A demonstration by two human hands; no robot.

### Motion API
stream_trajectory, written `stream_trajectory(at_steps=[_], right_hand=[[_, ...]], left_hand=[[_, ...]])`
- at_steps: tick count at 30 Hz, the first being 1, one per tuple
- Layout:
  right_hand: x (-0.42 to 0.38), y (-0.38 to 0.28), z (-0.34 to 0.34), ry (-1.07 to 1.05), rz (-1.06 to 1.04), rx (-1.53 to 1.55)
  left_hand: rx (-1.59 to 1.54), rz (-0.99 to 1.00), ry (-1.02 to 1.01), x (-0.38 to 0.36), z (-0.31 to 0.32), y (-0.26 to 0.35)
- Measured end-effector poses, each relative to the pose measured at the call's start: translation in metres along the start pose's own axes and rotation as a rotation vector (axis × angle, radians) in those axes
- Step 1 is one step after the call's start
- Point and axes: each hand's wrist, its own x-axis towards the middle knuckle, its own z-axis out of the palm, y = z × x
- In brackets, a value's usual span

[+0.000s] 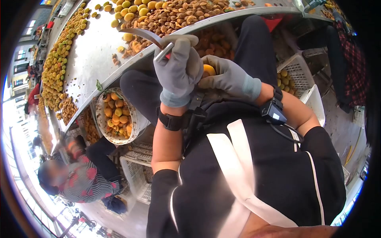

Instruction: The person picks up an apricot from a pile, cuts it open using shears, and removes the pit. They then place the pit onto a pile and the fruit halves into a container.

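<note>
My left hand (178, 67), in a grey glove, is closed around a knife with a curved blade (141, 35) that points to the left. A silvery piece with a bit of red shows at its fingers. Beside it, the fingers of my gloved right hand (230, 77) pinch an orange-yellow apricot (208, 70). Both hands are close together above my lap, near the metal table's edge (131, 63). The left hand's fingers partly hide the fruit's left side.
Pits (182, 16) and whole apricots (59, 59) lie on the table. A white bucket (135, 133) of orange fruit stands at the left, above a white crate (137, 180). At the right is another crate (297, 71) with fruit. A co-worker (87, 178) sits at the lower left.
</note>
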Motion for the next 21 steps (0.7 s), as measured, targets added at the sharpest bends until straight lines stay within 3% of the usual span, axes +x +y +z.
stream_trajectory(at_steps=[3, 8, 10, 12, 17, 21], right_hand=[[-0.002, -0.004, 0.002, -0.006, -0.128, -0.239], [-0.014, -0.024, 0.009, -0.068, 0.048, -0.504], [-0.015, -0.027, 0.010, -0.068, 0.085, -0.399], [-0.014, -0.024, 0.007, -0.060, 0.122, -0.292], [-0.013, -0.005, 0.000, -0.089, 0.016, -0.222], [-0.021, -0.008, 0.006, -0.157, 0.082, -0.078]], left_hand=[[0.133, 0.052, 0.069, -0.005, -0.002, -0.006], [0.249, 0.128, 0.068, -0.009, -0.007, -0.010], [0.235, 0.140, 0.075, -0.010, -0.004, -0.005], [0.024, 0.123, 0.003, -0.010, 0.000, 0.001], [-0.042, 0.186, -0.008, -0.007, -0.001, 0.009], [0.003, 0.283, -0.067, -0.008, 0.000, 0.004]])
